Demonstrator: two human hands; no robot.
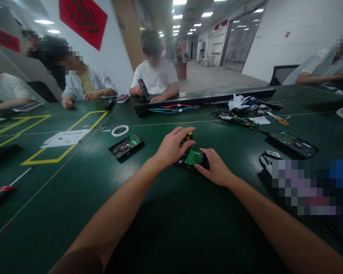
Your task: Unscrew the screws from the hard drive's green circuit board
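Note:
A hard drive with a green circuit board (193,156) lies on the green table in front of me. My left hand (173,146) pinches a small black and yellow screwdriver (189,136) over the drive's upper left side; its tip is hidden. Against the drive's right edge, my right hand (216,166) grips it, thumb at the near side and fingers at the far side. Another hard drive (127,147) rests to the left, and a third (292,144) sits at the right.
Around the drives are a white tape roll (120,131), a paper sheet (65,138), a red-handled screwdriver (1,195), tangled cables (234,118) and gloves (241,102). A long black bar (205,102) crosses the far side. Several people sit around the table.

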